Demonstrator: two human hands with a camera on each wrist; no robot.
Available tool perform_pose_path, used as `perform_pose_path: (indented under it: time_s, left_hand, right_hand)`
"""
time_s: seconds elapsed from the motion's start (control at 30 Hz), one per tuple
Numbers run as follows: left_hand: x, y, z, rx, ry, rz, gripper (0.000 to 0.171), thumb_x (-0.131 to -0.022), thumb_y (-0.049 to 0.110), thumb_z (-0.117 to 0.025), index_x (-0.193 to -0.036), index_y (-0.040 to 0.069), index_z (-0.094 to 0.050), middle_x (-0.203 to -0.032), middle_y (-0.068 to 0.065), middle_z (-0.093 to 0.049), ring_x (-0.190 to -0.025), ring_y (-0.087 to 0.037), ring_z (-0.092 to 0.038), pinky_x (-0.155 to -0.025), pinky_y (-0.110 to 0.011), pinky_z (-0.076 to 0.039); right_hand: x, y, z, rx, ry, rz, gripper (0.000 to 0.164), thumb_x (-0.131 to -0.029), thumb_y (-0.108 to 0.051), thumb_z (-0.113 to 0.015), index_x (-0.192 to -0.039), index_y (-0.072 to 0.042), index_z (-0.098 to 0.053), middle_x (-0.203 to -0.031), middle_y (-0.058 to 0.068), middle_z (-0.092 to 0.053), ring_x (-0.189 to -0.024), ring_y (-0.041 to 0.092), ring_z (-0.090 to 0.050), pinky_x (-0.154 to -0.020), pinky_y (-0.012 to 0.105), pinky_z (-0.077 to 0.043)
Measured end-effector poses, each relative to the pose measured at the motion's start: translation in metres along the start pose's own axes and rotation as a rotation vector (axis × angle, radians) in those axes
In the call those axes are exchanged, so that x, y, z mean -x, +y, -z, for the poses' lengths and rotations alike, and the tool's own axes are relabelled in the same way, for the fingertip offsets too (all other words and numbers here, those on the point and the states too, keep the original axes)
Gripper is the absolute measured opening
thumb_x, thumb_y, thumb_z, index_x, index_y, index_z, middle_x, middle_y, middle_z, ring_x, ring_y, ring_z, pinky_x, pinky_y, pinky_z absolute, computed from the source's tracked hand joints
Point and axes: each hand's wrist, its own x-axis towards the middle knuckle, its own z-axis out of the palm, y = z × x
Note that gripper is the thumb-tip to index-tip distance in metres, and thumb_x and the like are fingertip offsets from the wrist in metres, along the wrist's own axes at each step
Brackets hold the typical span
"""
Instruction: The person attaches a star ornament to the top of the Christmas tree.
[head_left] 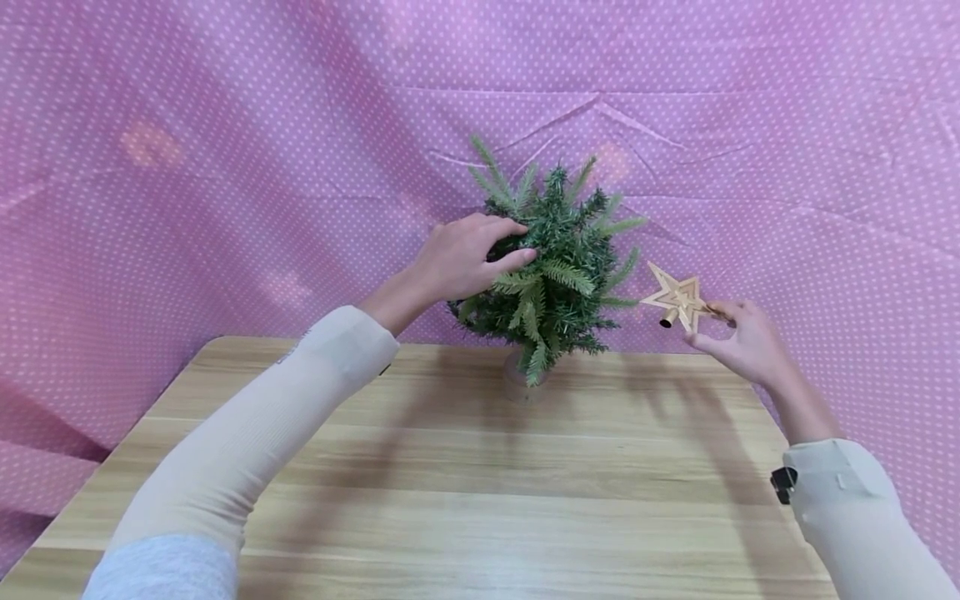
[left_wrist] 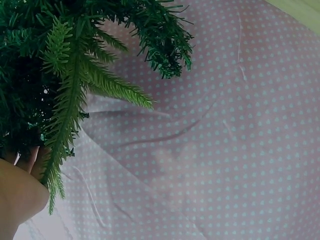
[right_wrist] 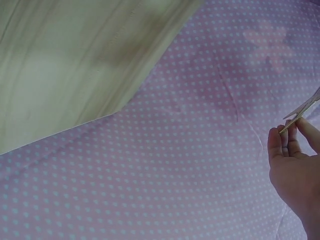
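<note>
A small artificial Christmas tree [head_left: 562, 275] stands at the table's far edge, its foot in a pale, see-through base [head_left: 525, 383]. My left hand [head_left: 472, 254] holds the tree's left side, with thumb and fingers curved round the foliage; some fingertips are hidden among the needles. In the left wrist view that hand [left_wrist: 22, 192] is partly covered by a light green sprig [left_wrist: 70, 100]. To the right of the tree, my right hand [head_left: 742, 337] pinches a gold star tree topper [head_left: 678, 296] by one point. The topper's short tube tilts down and left. The right wrist view shows only the star's edge [right_wrist: 302, 107].
The wooden table [head_left: 487, 500] reaches from the front to the pink dotted cloth [head_left: 300, 167], which hangs behind and at both sides. A far corner of the table lies below the right forearm.
</note>
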Motion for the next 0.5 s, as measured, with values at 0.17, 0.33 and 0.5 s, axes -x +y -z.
perform_pose_path:
  time_s: [0.17,0.33,0.5]
  left_hand:
    - [-0.0002,-0.0010,-0.0001,0.002,-0.008,-0.001,0.062,-0.102,0.064,-0.041,-0.148,0.025,-0.054,-0.150,-0.003,-0.053,-0.137,-0.026,-0.048,-0.103,-0.062,-0.042]
    - [-0.0008,-0.0021,-0.0004,-0.007,-0.009,-0.010,0.063,-0.102,0.065,-0.042,-0.148,0.024,-0.053,-0.150,-0.003,-0.053,-0.137,-0.027,-0.048,-0.102,-0.062,-0.043]
    - [-0.0015,-0.0028,-0.0003,-0.010,-0.007,-0.019,0.061,-0.102,0.063,-0.043,-0.148,0.024,-0.054,-0.150,-0.004,-0.053,-0.136,-0.027,-0.049,-0.101,-0.060,-0.045]
  right_hand:
    - [-0.0005,-0.0043,0.0046,-0.014,0.011,-0.026,0.082,-0.091,-0.046,-0.072,-0.145,0.010,-0.045,-0.121,0.031,-0.046,-0.110,0.049,-0.045,-0.084,0.067,-0.043]
    - [-0.0018,-0.0079,0.0081,-0.035,0.027,-0.033,0.085,-0.091,-0.048,-0.072,-0.147,0.010,-0.043,-0.122,0.032,-0.044,-0.113,0.050,-0.044,-0.086,0.069,-0.041]
    - [-0.0036,-0.0108,0.0101,-0.039,0.044,-0.040,0.086,-0.091,-0.048,-0.073,-0.146,0.010,-0.043,-0.124,0.034,-0.044,-0.113,0.051,-0.044,-0.088,0.071,-0.040]
